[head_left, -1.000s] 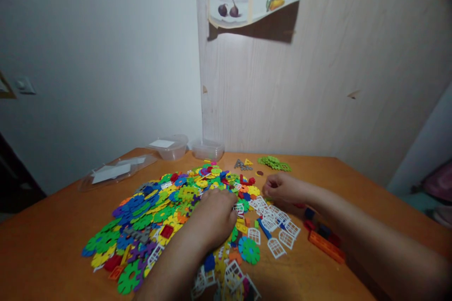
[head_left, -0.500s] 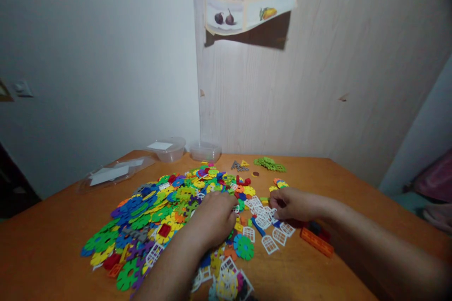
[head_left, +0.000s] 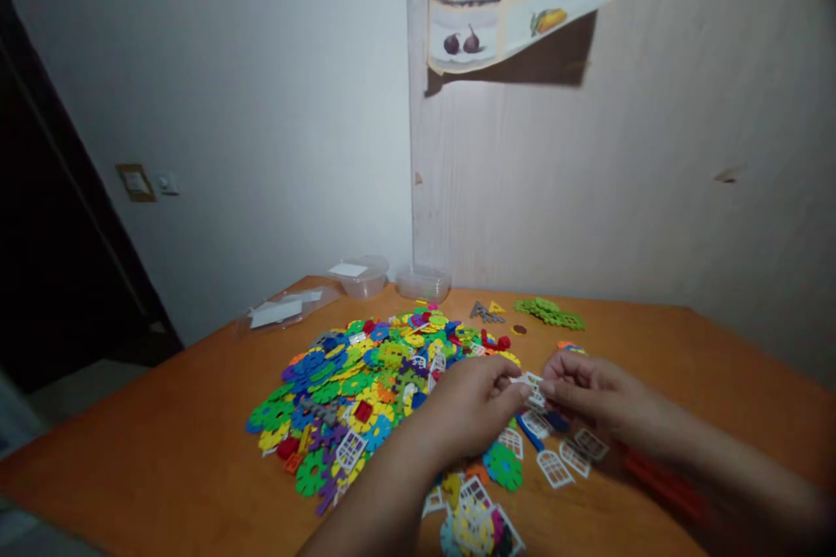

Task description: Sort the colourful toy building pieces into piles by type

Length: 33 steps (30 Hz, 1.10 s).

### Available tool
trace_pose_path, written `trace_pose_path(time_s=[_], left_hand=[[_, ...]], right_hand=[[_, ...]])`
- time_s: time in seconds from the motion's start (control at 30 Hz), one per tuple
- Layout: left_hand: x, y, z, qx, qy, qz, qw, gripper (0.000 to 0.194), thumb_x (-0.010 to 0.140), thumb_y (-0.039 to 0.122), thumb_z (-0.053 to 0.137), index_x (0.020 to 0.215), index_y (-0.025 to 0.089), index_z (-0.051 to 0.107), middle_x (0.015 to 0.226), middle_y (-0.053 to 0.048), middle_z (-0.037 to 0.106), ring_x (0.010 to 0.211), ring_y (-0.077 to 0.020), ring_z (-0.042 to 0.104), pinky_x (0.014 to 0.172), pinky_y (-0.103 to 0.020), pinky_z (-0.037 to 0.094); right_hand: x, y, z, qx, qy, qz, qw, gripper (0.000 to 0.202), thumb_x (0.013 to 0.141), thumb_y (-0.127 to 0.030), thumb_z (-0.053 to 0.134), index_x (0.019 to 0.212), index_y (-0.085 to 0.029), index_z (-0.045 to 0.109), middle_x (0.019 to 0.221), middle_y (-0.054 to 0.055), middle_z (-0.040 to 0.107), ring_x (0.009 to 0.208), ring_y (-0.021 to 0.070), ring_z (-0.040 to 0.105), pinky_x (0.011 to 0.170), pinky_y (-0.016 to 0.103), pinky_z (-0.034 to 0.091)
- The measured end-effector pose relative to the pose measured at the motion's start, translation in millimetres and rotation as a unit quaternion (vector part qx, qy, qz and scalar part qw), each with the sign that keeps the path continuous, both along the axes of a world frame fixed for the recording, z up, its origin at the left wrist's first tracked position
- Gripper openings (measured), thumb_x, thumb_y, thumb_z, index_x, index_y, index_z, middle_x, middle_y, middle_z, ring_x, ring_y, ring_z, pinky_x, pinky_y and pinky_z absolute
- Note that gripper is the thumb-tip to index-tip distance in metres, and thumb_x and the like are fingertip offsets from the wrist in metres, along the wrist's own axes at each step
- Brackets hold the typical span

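Note:
Just right of the pile, my left hand (head_left: 480,396) and my right hand (head_left: 591,392) are close together. White plastic toy window frames (head_left: 536,397) lie between them, pinched by the fingertips of both hands; how many are held is hidden. Below the right hand, several loose pieces rest flat on the table, among them a white arched window frame (head_left: 555,469). A blue strip (head_left: 529,433) lies under the gap between the hands. Left of my left hand spreads a big heap of colourful plastic pieces (head_left: 353,385), with notched discs, gears and bricks.
Clear plastic tubs (head_left: 423,284) and a flat plastic lid or bag with white labels (head_left: 278,312) stand along the back. Green linked pieces (head_left: 549,313) and grey pieces (head_left: 487,313) lie behind the hands. A red-orange brick (head_left: 663,486) sits beneath my right forearm.
The view has turned left. My left hand has moved from the heap over to my right hand, and the two have come together on white window frames lifted from the cluster.

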State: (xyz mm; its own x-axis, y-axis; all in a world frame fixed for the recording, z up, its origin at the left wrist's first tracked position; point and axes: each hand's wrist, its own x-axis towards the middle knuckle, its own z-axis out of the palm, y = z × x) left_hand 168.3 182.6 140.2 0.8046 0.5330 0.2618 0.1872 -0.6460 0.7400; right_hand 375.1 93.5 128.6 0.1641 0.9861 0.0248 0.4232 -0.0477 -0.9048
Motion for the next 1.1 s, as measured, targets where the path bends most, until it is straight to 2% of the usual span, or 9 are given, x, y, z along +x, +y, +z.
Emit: trace_pose_path(time_s=[0.1,0.2,0.33,0.43,0.57,0.63,0.73,0.83,1.1], left_hand=[[5.0,0.9,-6.2,-0.048,-0.016,0.002,0.999,0.024,0.092,0.037,0.057,0.097,0.018,0.07,0.085,-0.004,0.069,0.075,-0.0158,0.06,0.062,-0.025,0.04],[6.7,3.3,-6.6,-0.054,-0.023,0.016,0.998,0.019,0.09,0.033,0.057,0.087,0.018,0.067,0.078,-0.002,0.066,0.069,-0.0139,0.055,0.059,-0.024,0.036],[4.9,7.7,0.2,-0.047,-0.071,0.069,0.994,0.017,0.089,0.03,0.054,0.077,0.018,0.059,0.069,0.002,0.056,0.064,-0.0122,0.049,0.057,-0.023,0.032],[2.7,12.6,3.7,-0.04,-0.101,0.112,0.988,0.021,0.09,0.032,0.053,0.074,0.019,0.054,0.066,0.004,0.05,0.063,-0.0118,0.045,0.057,-0.023,0.03],[2.4,17.6,1.5,-0.041,-0.11,0.136,0.984,0.02,0.089,0.033,0.053,0.075,0.019,0.053,0.064,0.005,0.046,0.061,-0.0116,0.042,0.056,-0.023,0.028],[3.3,18.2,-0.4,-0.042,-0.108,0.134,0.984,0.017,0.088,0.032,0.053,0.078,0.019,0.056,0.064,0.005,0.046,0.06,-0.012,0.042,0.056,-0.023,0.028],[4.4,17.2,-1.4,-0.032,-0.1,0.13,0.986,0.016,0.088,0.031,0.052,0.078,0.019,0.057,0.065,0.004,0.047,0.061,-0.0125,0.043,0.056,-0.024,0.029],[4.2,16.5,-0.9,-0.029,-0.098,0.125,0.987,0.018,0.088,0.033,0.05,0.079,0.019,0.057,0.066,0.004,0.05,0.063,-0.0129,0.045,0.057,-0.024,0.031],[3.8,17.7,-2.3,-0.011,-0.098,0.129,0.987,0.019,0.089,0.035,0.05,0.082,0.019,0.059,0.069,0.003,0.053,0.063,-0.0136,0.047,0.058,-0.024,0.032]], right_hand=[[-12.2,-1.7,-5.1,0.0,0.03,0.011,0.999,0.056,0.073,-0.076,0.067,0.078,-0.021,0.059,0.067,0.001,0.058,0.059,0.014,0.052,0.053,0.025,0.041],[-13.6,-6.5,0.8,0.01,0.034,-0.011,0.999,0.056,0.074,-0.076,0.066,0.081,-0.02,0.06,0.07,0.002,0.059,0.062,0.0151,0.054,0.054,0.026,0.043],[1.1,-19.3,10.5,0.023,0.006,-0.086,0.996,0.048,0.078,-0.069,0.066,0.087,-0.021,0.061,0.073,0.003,0.06,0.062,0.0149,0.053,0.052,0.026,0.04],[20.6,-25.7,-0.8,0.029,-0.037,-0.118,0.992,0.04,0.082,-0.061,0.063,0.087,-0.021,0.06,0.07,0.001,0.058,0.06,0.0145,0.051,0.051,0.026,0.037],[42.1,-27.2,-26.3,0.003,-0.145,-0.088,0.985,0.026,0.084,-0.047,0.058,0.085,-0.02,0.06,0.077,0.003,0.063,0.068,0.0169,0.055,0.059,0.028,0.038],[44.5,-29.1,-29.6,-0.039,-0.234,-0.066,0.969,0.022,0.081,-0.043,0.062,0.085,-0.021,0.062,0.081,0.004,0.066,0.072,0.0179,0.056,0.06,0.029,0.037],[36.9,-35.5,-20.1,-0.087,-0.364,-0.041,0.927,0.022,0.078,-0.043,0.069,0.084,-0.022,0.064,0.086,0.004,0.067,0.076,0.0194,0.057,0.061,0.029,0.033],[24.8,-41.1,-8.0,-0.09,-0.445,-0.017,0.891,0.017,0.078,-0.038,0.068,0.084,-0.022,0.067,0.094,0.007,0.066,0.088,0.0241,0.057,0.068,0.031,0.034],[18.4,-39.7,-7.3,-0.073,-0.487,0.02,0.87,0.018,0.081,-0.03,0.061,0.092,-0.023,0.073,0.107,0.011,0.067,0.107,0.0301,0.055,0.083,0.038,0.035]])
